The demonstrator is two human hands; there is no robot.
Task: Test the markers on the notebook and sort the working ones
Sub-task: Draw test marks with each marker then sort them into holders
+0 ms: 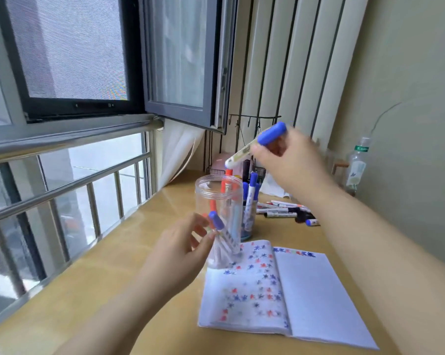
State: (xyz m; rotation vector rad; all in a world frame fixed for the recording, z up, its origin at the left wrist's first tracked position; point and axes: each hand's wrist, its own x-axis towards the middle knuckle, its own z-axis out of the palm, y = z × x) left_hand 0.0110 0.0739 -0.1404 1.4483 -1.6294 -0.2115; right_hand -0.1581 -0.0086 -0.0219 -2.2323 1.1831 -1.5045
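Note:
An open notebook (308,290) lies on the wooden table (113,290), its pages dotted with blue and red test marks. Just behind its left page stands a clear plastic jar (203,190) holding orange-capped and blue-capped markers (217,222). My right hand (293,162) pinches a blue-capped marker (257,143), tilted with its tail down over the jar's mouth. My left hand (183,247) is at the jar's left wall with its fingers loosely spread and the fingertips touching the plastic.
A glass cup (249,221) with several blue markers stands right behind the jar. Several loose markers (282,210) lie farther right. A water bottle (357,167) stands by the wall. A metal railing (70,185) and an open window border the table's left side.

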